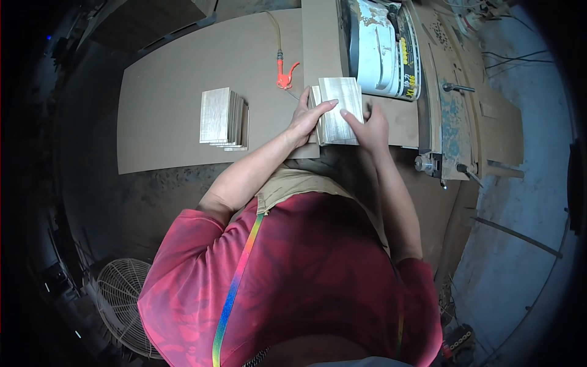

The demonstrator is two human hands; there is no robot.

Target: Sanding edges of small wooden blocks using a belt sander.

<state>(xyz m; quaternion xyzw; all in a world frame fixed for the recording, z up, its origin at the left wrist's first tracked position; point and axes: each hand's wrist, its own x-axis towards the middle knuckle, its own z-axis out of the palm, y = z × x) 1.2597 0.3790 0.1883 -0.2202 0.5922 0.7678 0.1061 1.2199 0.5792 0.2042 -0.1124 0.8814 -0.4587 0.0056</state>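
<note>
Between my two hands stands a stack of thin, pale wooden boards [340,125], its top board set slightly to the right of those under it. My left hand [306,121] grips the stack's left side, thumb laid over the top board. From the right, my right hand [372,128] closes on the other side with its thumb on the top face. Its other fingers are partly hidden beyond the edge. A second stack of similar boards [215,116] rests to the left, its edges unevenly stepped.
A red air blow gun [285,76] on a hose lies beyond the left hand on the brown tabletop [162,110]. A white and black machine [382,55] stands at the back right, beside a worn metal rail with clamp levers [457,88]. A caged fan [125,306] is at lower left.
</note>
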